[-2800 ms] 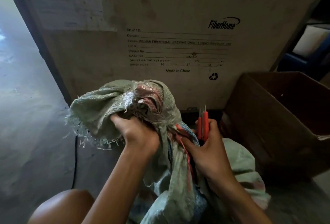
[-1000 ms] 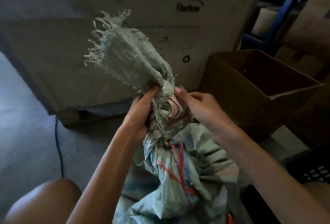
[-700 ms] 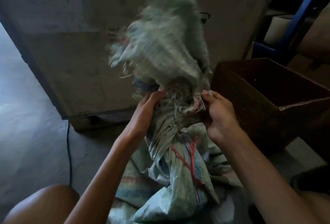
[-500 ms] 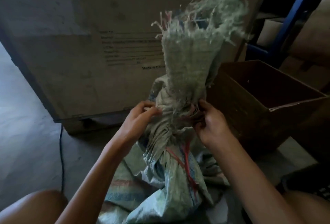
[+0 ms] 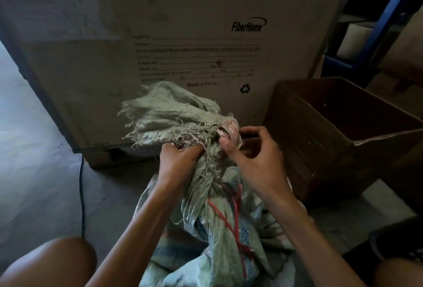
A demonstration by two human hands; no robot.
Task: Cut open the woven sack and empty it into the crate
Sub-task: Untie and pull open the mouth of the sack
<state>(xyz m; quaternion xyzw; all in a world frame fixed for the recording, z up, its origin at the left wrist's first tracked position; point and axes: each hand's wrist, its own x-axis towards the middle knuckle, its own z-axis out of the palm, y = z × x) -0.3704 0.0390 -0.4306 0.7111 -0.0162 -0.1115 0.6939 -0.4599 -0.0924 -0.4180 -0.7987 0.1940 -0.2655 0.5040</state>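
A pale green woven sack (image 5: 212,225) with red and blue markings stands between my knees. Its frayed top (image 5: 164,115) flops over to the left above a bunched neck. My left hand (image 5: 178,160) grips the neck from the left. My right hand (image 5: 251,156) pinches a pinkish knot of material (image 5: 231,129) at the neck between thumb and fingers. An open brown box (image 5: 343,135) sits on the floor just right of the sack, its inside dark and apparently empty. No cutting tool is in view.
A tall cardboard carton (image 5: 183,46) printed "FiberHome" stands right behind the sack. A dark cable (image 5: 81,195) runs along the floor at the left. A blue metal rack (image 5: 375,41) is at the back right. A black object (image 5: 398,245) lies at the lower right.
The sack's frayed top, which stood upright half a second ago, has dropped over to the left. The red-handled cutter held in my right hand 2.8 s ago is gone; that hand now pinches the neck.
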